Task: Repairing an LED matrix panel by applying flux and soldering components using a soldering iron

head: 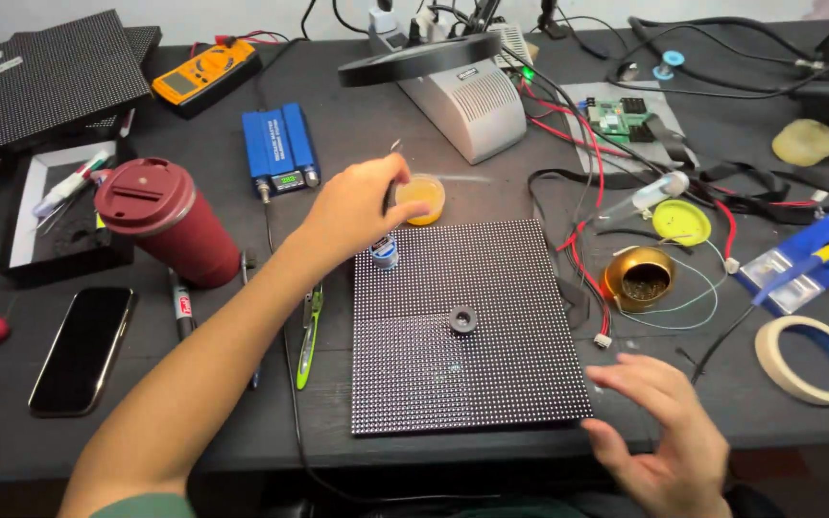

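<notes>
Electronics repair bench, workshop setting. Dark work table [338, 422] crowded with tools: orange handheld multimeter [205, 72], blue box-shaped soldering controller [280, 146], grey base of a round magnifier lamp [472, 105], bare green circuit board [616, 117], square black LED matrix panel [467, 326], brass wool tip cleaner [638, 276], loose red and black wires [592, 182].

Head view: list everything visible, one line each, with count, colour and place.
LED panel: 1, black, centre, small dark ring on it
Paste tub: 1, yellow, behind the panel
Cup: 1, red, left
Phone: 1, black, front left
Blue box: 1, behind the cup
Multimeter: 1, orange, back left
Lamp: 1, black head, back centre
Tip cleaner: 1, gold, right of the panel
Tape roll: 1, cream and blue, front right
Circuit board: 1, green, back right
Left hand: holding a thin tool at the tub
Right hand: open, empty, at the panel's near right corner
</notes>
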